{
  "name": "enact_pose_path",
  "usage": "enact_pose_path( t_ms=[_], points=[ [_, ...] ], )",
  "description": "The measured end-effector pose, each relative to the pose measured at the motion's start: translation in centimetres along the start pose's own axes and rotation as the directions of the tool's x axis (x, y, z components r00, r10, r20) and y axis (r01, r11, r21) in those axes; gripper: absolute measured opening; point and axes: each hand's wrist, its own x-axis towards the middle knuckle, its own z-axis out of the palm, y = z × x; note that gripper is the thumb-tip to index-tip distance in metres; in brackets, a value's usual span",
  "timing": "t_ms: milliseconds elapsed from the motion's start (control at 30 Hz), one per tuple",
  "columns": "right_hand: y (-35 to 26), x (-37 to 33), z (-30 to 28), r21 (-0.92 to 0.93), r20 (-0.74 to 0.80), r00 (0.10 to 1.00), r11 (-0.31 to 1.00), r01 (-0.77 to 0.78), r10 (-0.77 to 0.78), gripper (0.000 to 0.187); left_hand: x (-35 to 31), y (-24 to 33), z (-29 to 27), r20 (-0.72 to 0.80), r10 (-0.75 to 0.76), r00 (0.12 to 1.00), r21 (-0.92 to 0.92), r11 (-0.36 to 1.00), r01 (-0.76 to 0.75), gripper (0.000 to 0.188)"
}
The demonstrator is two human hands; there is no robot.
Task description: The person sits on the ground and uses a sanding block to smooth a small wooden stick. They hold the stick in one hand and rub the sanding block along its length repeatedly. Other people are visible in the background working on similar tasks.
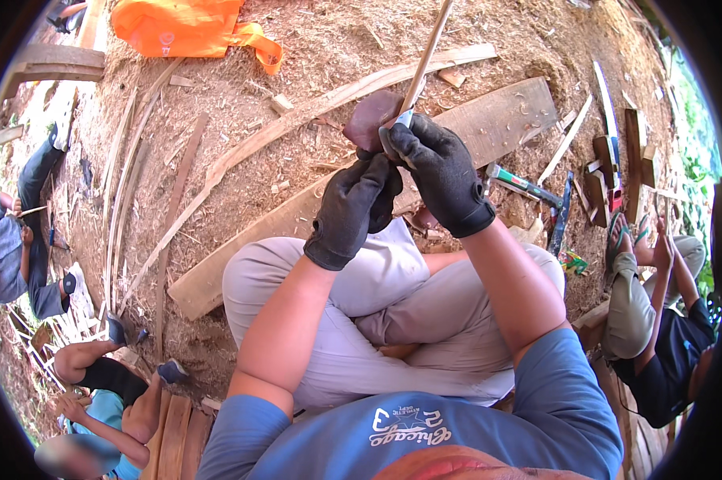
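Person's sitting cross-legged on the sawdust, both hands in black gloves, working right over their knees. Left hand (353, 210) is curled shut just below the right one, looks like it's clamped on the lower end of the bamboo strip (430, 50), though the glove hides the actual grip so I can't swear to it. Right hand (439, 172) is closed tight around a knife (401, 120), the small bit of blade showing pressed against the strip where it leaves the fist. The strip runs up and away from the hands, tilted a little right.

Risk as I see it: blade and the other hand's fingers are touching-close, so if the strip splits suddenly or the knife skips, it goes straight into that glove or toward the knee.

Beyond the hands lies a long plank (361, 192), a green-handled tool (524, 186) just right of it, and past the plank an orange bag (186, 27). Other people sit off to either side of the plank
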Motion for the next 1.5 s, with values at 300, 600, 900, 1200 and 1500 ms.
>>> enact_pose_path(
  t_ms=[300,600,900,1200,1500],
  points=[
    [-1.1,0.8,-1.6,0.250,-0.036,0.999,0.967,0.042,-0.034,0.027,0.0,-0.3,0.7,-0.060,0.088,0.994,0.270,0.960,-0.069,0.037],
    [-2.5,1.5,-6.2,0.288,-0.181,0.982,0.951,0.112,-0.061,0.031,-0.2,-0.1,1.5,0.046,-0.004,0.999,0.491,0.871,-0.019,0.035],
    [-2.0,-1.3,-0.2,-0.094,-0.105,0.994,0.996,0.004,-0.014,0.036,-0.2,0.7,1.3,-0.066,0.053,0.996,0.284,0.958,-0.032,0.032],
    [-0.5,1.5,-2.3,0.239,-0.203,0.979,0.971,0.022,0.028,0.036,-0.2,1.6,2.3,0.053,-0.117,0.992,0.089,0.990,0.112,0.026],
    [-0.7,1.1,-2.9,0.123,-0.195,0.980,0.992,-0.020,0.044,0.041,-0.2,0.6,2.4,-0.040,-0.062,0.997,0.303,0.950,0.071,0.030]
  ],
)
